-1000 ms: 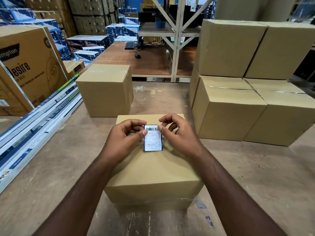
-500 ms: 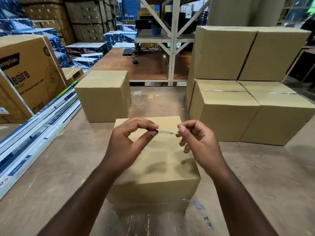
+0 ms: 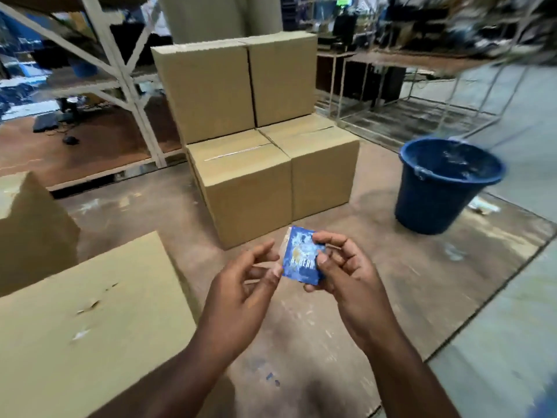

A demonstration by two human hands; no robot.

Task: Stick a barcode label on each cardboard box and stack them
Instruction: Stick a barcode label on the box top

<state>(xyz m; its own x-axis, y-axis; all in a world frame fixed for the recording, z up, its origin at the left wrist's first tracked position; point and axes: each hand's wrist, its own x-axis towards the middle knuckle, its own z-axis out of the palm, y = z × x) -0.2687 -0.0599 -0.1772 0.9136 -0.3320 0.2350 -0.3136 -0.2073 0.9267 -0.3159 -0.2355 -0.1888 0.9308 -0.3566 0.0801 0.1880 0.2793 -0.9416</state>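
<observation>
The right hand pinches the blue-backed label; the left hand picks at its edge with loose fingers. The nearest box sits lower left. Best peel slowly, keeping the adhesive off the fingers.

Print on the blue card is smeared; only part of a pale word shows and it cannot be read. Its right edge is covered by the right hand, whose fingers overlap the face. A thin clear strip along the card's left edge, at the left hand, is too blurred to identify. Nearest cardboard box is cut off by the left and bottom edges. A second box is cut by the left edge. Bucket contents are indistinct. Upper right background is motion-blurred; the shelving there cannot be resolved.
</observation>
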